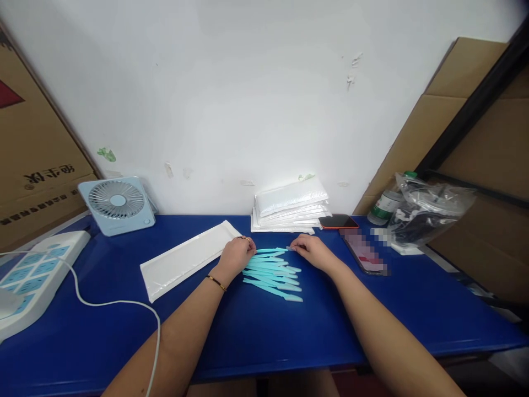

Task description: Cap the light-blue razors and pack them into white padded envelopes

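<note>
Several light-blue plastic sticks [273,273] lie in a loose row on the blue table [256,331]. My left hand [235,255] rests curled at the left ends of the sticks, fingers closed over them. My right hand [312,249] pinches the tip of the topmost stick at the right end. A flat white padded envelope [188,258] lies just left of my left hand.
A stack of white padded envelopes [291,207] sits against the wall. Two phones [338,221] [366,252], a bottle [384,207] and a plastic bag [425,212] are at the right. A small fan [118,204], a power strip [31,273] and a white cable [124,303] are at the left.
</note>
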{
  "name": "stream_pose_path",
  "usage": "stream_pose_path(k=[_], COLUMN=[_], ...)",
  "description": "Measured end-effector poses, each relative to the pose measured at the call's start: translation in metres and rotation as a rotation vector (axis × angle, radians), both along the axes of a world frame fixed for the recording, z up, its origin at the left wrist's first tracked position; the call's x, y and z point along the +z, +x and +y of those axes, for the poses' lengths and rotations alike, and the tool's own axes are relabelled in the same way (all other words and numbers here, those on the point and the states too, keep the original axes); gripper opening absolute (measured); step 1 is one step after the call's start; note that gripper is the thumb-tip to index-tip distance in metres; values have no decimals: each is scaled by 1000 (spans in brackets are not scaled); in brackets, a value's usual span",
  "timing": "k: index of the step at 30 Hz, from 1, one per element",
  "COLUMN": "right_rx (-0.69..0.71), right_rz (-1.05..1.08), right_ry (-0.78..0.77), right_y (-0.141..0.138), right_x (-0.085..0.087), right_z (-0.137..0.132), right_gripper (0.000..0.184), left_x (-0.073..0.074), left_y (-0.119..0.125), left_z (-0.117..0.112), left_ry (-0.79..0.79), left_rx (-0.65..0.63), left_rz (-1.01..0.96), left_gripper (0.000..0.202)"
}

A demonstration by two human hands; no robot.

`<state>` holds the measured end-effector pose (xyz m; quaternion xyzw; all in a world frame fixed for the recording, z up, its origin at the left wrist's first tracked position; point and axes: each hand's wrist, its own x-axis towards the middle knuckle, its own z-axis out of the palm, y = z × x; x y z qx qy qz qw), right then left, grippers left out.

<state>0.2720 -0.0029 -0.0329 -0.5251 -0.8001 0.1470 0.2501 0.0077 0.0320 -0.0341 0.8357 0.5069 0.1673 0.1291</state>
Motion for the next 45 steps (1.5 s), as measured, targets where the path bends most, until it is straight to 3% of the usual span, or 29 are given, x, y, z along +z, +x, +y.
stream_pose_path(k=[5,12,16,18,21,22,24,27,29,35,42,43,45], right_rx=[-4,56,64,75,141,152,148,127,114,90,-42,-42,-56], right_rz=[8,13,-14,-48,-173,-225,-307,-371,-400,-482,-552,-559,-566], right_ry=[-16,-18,-48,-88,-156,-161,-151,-124,-113,-85,-72,-70,-63], right_y=[-1,-24,-27,-29,-38,-43,-54,-68,-74,-78,-84,-82,-75], right_x=[1,5,13,20,27,29,30,28,26,22,21,21,20], right_z=[-1,-5,-14,-23,-41,-46,-55,-59,-58,-52,-50,-49,-45], right_gripper=[19,22,22,41,94,96,77,39,34,25,26,25,23], left_x=[0,4,12,17,22,22,22,21,20,17,27,31,36], left_y=[0,1,0,-2,-3,-2,3,13,20,29,22,15,-6], left_z=[0,-1,-9,-17,-32,-37,-46,-56,-60,-62,-57,-52,-39], left_ry=[16,32,32,26,-1,-5,8,41,59,50,138,141,153], left_rx=[-3,-48,-54,-125,-325,-366,-373,-326,-307,-315,-303,-283,-189], left_rz=[10,37,26,-8,38,82,169,266,304,326,285,261,211], left_gripper=[8,10,22,37,81,88,79,43,31,24,28,37,76])
